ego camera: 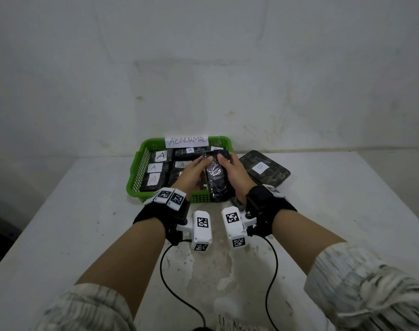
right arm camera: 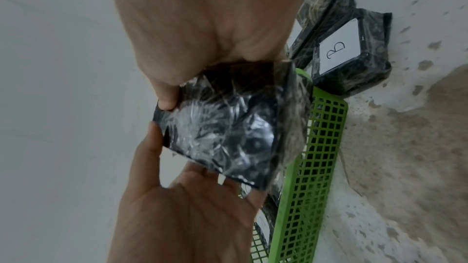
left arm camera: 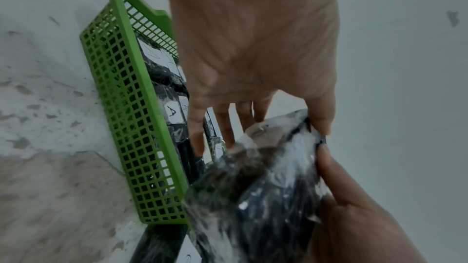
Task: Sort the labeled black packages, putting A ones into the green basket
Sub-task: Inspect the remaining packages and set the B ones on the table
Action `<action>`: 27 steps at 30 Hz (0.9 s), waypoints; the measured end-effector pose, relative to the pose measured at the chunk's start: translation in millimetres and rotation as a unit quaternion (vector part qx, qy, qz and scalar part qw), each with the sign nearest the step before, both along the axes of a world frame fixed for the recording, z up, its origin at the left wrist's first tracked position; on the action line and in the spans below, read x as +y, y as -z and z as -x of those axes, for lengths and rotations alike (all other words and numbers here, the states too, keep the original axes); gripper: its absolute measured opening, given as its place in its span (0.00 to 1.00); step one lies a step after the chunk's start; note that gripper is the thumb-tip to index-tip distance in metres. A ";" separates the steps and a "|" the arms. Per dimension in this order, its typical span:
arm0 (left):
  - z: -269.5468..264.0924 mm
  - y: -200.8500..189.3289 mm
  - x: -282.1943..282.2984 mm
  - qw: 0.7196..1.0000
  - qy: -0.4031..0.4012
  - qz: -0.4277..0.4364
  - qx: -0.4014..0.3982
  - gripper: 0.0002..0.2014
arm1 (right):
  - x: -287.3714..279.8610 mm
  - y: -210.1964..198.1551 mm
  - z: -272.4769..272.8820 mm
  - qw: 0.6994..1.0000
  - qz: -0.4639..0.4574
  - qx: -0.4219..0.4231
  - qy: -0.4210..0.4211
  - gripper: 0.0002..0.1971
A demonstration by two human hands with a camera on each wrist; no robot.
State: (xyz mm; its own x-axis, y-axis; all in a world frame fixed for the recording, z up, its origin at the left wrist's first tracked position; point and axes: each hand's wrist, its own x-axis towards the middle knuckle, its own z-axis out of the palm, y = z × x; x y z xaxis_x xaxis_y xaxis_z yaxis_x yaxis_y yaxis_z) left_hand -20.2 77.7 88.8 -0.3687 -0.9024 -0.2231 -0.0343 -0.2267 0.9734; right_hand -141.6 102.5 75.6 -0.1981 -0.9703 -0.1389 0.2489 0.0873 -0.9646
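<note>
Two hands of mine hold one black, plastic-wrapped rectangular package [ego camera: 217, 177] above the near right corner of the green basket. Its long axis runs away from me, the far end raised and pointing toward the wall, the near end hanging past the basket's front rim. The face turned up to me shows only crinkled wrap; I cannot see its label.

My left hand [ego camera: 191, 172] grips the left edge, thumb on top near the far end and fingers underneath. My right hand [ego camera: 235, 174] clasps the right edge, thumb pressed on the top and fingers curled round the side.

The green plastic lattice basket [ego camera: 138, 174] sits on the white table [ego camera: 72, 223] against the wall, with a white paper sign [ego camera: 187, 140] reading "ABNORMAL" on its far rim. Inside lie several black wrapped packages with white labels marked A [ego camera: 161, 156], flat and side by side.

Just right of the basket, on the table, rests a larger flat black wrapped package labelled B [ego camera: 263, 168], and a smaller B-labelled one [right arm camera: 352, 55] lies near the basket's corner.
</note>
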 end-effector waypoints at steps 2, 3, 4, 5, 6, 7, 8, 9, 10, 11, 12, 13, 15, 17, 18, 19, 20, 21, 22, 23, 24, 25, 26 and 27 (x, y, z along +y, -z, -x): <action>-3.0 1.3 3.1 1.000 0.021 -0.020 0.006 0.14 | 0.4 -2.6 1.5 1.000 0.003 -0.006 0.007 0.16; -3.8 1.2 4.4 0.999 0.024 -0.021 0.012 0.14 | 0.5 -3.3 2.2 1.000 0.004 -0.005 0.006 0.15; -4.3 1.5 4.6 0.999 0.022 -0.017 0.022 0.15 | 0.6 -3.7 2.2 1.000 0.005 -0.002 0.002 0.14; -3.7 1.6 3.8 0.999 0.018 -0.012 0.032 0.16 | 1.6 -4.6 2.0 1.000 0.005 0.000 -0.004 0.12; -2.7 2.3 2.3 0.999 0.013 -0.006 0.037 0.17 | 2.8 -5.5 2.1 1.000 0.004 0.001 -0.010 0.11; -2.3 2.4 1.5 0.999 0.007 0.000 0.037 0.17 | 3.9 -6.1 2.3 1.000 0.004 0.003 -0.016 0.11; -2.2 1.4 1.3 0.999 0.001 0.006 0.035 0.17 | 5.0 -6.4 3.1 1.000 0.007 0.004 -0.022 0.11; -2.1 0.6 1.3 0.999 -0.004 0.008 0.034 0.17 | 5.8 -6.9 3.6 1.000 0.010 0.004 -0.024 0.11; -1.7 0.9 0.8 0.999 -0.002 0.006 0.035 0.17 | 6.4 -7.9 3.8 1.000 0.014 0.001 -0.020 0.11; -1.5 1.6 0.4 0.999 0.001 0.000 0.037 0.17 | 7.3 -9.4 3.6 1.000 0.019 -0.005 -0.013 0.11; -1.2 2.0 0.7 0.999 0.009 -0.006 0.038 0.17 | 7.2 -9.7 3.3 1.000 0.022 -0.012 -0.006 0.11; -0.9 2.7 1.2 0.999 0.016 -0.012 0.039 0.17 | 7.5 -10.0 2.8 1.000 0.022 -0.018 -0.001 0.12; -0.3 3.7 2.1 0.998 0.021 -0.014 0.049 0.18 | 6.8 -8.9 1.3 1.000 0.017 -0.015 0.006 0.14; 0.3 4.7 1.2 0.997 0.013 -0.007 0.070 0.20 | 6.8 -7.4 1.5 1.000 0.010 -0.001 -0.007 0.22; 0.4 4.4 0.6 0.997 0.004 -0.003 0.082 0.20 | 6.5 -5.6 2.6 1.000 0.006 0.001 -0.016 0.27; 0.1 4.1 -0.5 0.996 -0.007 -0.001 0.091 0.19 | 7.0 -5.0 3.3 1.000 0.003 -0.004 -0.024 0.31; -0.2 3.5 -1.8 0.995 -0.014 0.000 0.099 0.19 | 7.0 -3.8 4.1 1.000 0.001 -0.008 -0.030 0.33; -0.2 2.8 -2.7 0.994 -0.017 -0.003 0.104 0.19 | 7.6 -3.7 4.5 0.999 0.000 -0.009 -0.031 0.34; 0.2 2.3 -3.1 0.994 -0.012 -0.008 0.109 0.19 | 7.3 -3.4 5.1 1.000 -0.001 -0.010 -0.026 0.35; 0.3 1.5 -2.5 0.993 -0.003 -0.015 0.115 0.18 | 7.3 -3.9 5.1 1.000 -0.001 -0.009 -0.020 0.35; 0.2 1.3 -1.8 0.992 0.008 -0.022 0.120 0.17 | 7.2 -4.7 4.7 1.000 0.003 -0.009 -0.015 0.35; 0.0 0.9 -0.5 0.992 0.019 -0.028 0.124 0.15 | 7.1 -5.6 3.8 1.000 0.004 -0.007 -0.009 0.35; -0.1 1.7 0.1 0.992 0.025 -0.032 0.123 0.14 | 6.7 -5.7 3.8 1.000 0.004 -0.007 -0.004 0.34; 0.1 2.5 1.1 0.992 0.027 -0.030 0.120 0.15 | 6.5 -5.7 3.8 1.000 0.003 -0.006 -0.001 0.33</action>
